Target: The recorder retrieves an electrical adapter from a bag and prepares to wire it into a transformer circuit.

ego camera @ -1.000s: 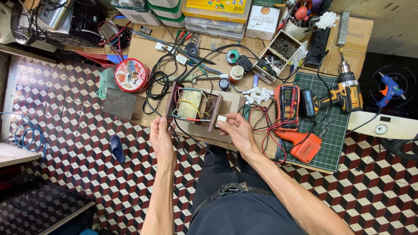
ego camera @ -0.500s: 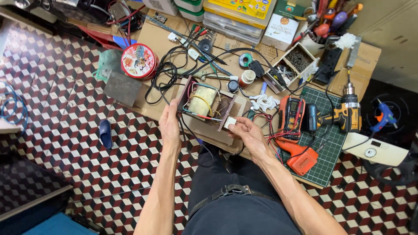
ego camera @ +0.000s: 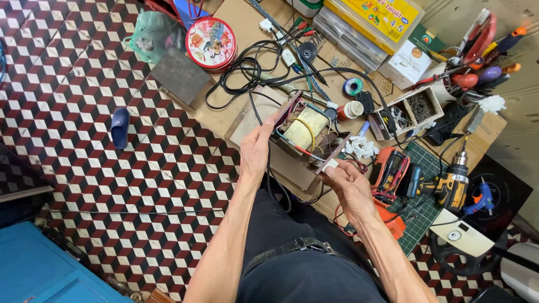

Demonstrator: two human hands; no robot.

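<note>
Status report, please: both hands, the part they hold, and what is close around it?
Left hand and right hand grip the transformer, one at each end. Raised over the cardboard. Black cables and orange meter close by.

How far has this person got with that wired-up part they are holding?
Done: tools are laid out, including a multimeter and a cordless drill. In hand: the left hand and right hand hold a transformer by its two ends. Left: its wires hang loose, and nothing encloses it.

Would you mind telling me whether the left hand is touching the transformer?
Touching: the head view shows the left hand with its fingers pressed against the end plate of the transformer, no gap visible.
</note>
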